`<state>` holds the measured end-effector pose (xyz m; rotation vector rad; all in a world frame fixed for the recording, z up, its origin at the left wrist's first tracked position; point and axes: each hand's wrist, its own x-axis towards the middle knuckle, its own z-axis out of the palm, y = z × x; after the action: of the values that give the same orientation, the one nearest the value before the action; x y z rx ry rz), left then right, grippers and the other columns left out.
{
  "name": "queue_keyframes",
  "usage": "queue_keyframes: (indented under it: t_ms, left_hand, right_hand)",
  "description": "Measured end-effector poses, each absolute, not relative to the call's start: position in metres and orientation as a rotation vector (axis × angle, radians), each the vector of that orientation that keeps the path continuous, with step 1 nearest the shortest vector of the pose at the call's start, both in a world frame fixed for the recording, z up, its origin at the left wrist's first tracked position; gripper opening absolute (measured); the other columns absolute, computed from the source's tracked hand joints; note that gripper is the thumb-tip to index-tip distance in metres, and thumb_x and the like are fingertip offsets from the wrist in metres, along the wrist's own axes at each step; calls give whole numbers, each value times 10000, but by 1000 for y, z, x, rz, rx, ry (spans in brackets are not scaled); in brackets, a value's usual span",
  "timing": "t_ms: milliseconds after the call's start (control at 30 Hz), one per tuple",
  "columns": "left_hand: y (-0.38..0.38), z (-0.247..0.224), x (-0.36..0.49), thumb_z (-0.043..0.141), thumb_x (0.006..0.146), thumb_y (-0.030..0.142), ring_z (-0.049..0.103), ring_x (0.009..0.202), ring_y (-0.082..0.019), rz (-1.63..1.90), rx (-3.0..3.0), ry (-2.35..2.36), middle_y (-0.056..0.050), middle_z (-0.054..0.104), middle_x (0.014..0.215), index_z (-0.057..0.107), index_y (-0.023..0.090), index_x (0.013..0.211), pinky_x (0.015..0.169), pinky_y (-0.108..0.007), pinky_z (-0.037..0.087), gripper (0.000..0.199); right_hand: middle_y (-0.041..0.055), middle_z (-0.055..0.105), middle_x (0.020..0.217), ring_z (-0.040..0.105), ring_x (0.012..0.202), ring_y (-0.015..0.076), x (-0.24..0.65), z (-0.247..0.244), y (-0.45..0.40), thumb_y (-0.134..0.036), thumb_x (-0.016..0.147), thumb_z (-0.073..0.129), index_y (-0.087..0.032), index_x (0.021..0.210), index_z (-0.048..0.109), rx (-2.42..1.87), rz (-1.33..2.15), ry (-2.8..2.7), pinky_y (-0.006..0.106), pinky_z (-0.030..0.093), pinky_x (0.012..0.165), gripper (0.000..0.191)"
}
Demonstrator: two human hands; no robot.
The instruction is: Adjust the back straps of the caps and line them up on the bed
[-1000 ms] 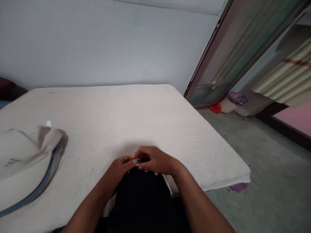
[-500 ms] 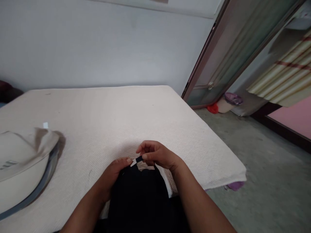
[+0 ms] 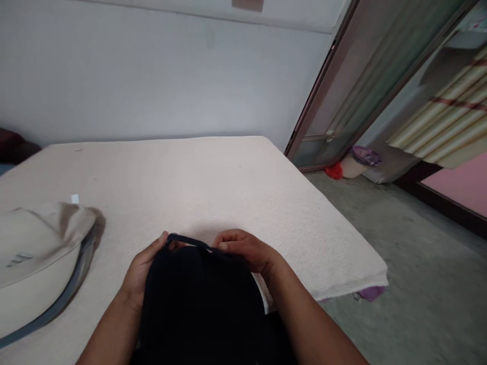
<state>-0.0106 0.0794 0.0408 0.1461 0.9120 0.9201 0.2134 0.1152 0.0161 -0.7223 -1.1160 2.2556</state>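
Note:
A black cap (image 3: 198, 296) is held low in front of me, over the bed's near side. Its narrow back strap (image 3: 189, 240) arches across the top edge. My left hand (image 3: 141, 268) grips the cap's left side, thumb up by the strap's left end. At the strap's right end, my right hand (image 3: 245, 247) pinches the band with curled fingers. Some fingers of both hands are hidden behind the cap. To the left, a beige cap (image 3: 41, 238) with dark stripes lies on the bed, with a grey-blue brim (image 3: 64, 294) under it.
The bed (image 3: 182, 177) has a cream textured cover and stands against a pale wall (image 3: 171, 76). Right of it are a glass sliding door (image 3: 342, 86), a bin with a purple liner (image 3: 359, 161), a red bag (image 3: 334, 171), striped curtains (image 3: 445, 116) and grey floor (image 3: 411, 243).
My left hand has moved left along the cap, away from my right hand. The strap now stretches between them, and the cap looks spread wider. A white piece at the strap no longer shows.

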Motion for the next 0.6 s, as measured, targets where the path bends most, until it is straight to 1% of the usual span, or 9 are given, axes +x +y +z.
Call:
queue_keyframes:
  t_ms: [100,167,267,333,367,467,533,600]
  left_hand:
    - [76,42,-7,612,768,269,633,508,-165,907,157,983,-47,686,599,678,145,701,544,-275,532,156]
    - [74,41,1,634,766,263,622,492,-148,881,193,1001,-33,682,588,683,146,730,525,-250,514,131]
    - [73,41,10,620,783,366,623,502,-152,839,230,921,-30,677,592,688,153,760,528,-255,498,224]
    - [75,40,13,582,799,427,637,539,-172,830,214,849,-33,670,579,694,157,760,557,-272,501,295]
    - [76,38,13,570,806,430,647,568,-182,828,203,829,-36,672,583,697,156,758,577,-279,503,306]
    - [79,30,16,569,816,346,659,634,-188,837,198,831,-40,696,649,705,160,774,611,-279,505,233]
    - [80,21,18,578,805,251,645,595,-166,851,227,863,-35,697,655,702,152,759,583,-262,503,165]
    - [80,14,20,569,792,176,631,550,-155,879,248,907,-40,693,634,697,130,727,553,-254,505,150]
  right_hand:
    - [-18,547,672,480,565,71,215,18,116,-311,739,679,-140,805,614,-725,2113,-963,198,357,558,195]
    - [-18,537,661,471,558,79,216,20,117,-333,744,667,-151,785,601,-754,2021,-871,202,363,550,198]
    - [-8,551,677,490,581,98,218,21,120,-336,726,677,-163,780,602,-795,1938,-769,221,404,578,197]
    - [-4,571,711,522,628,109,220,19,125,-313,715,689,-172,783,604,-782,1852,-681,239,441,641,178]
    - [-4,581,728,536,653,114,222,17,128,-304,713,691,-179,786,604,-773,1796,-626,247,454,677,169]
    - [1,611,771,571,721,134,232,11,138,-315,732,671,-199,837,607,-794,1667,-488,271,472,731,168]
    - [13,623,780,585,753,151,238,7,144,-332,751,646,-198,869,612,-849,1643,-466,281,479,723,182]
    - [20,628,776,589,764,155,242,2,148,-326,758,632,-189,866,616,-880,1630,-465,277,481,714,175]
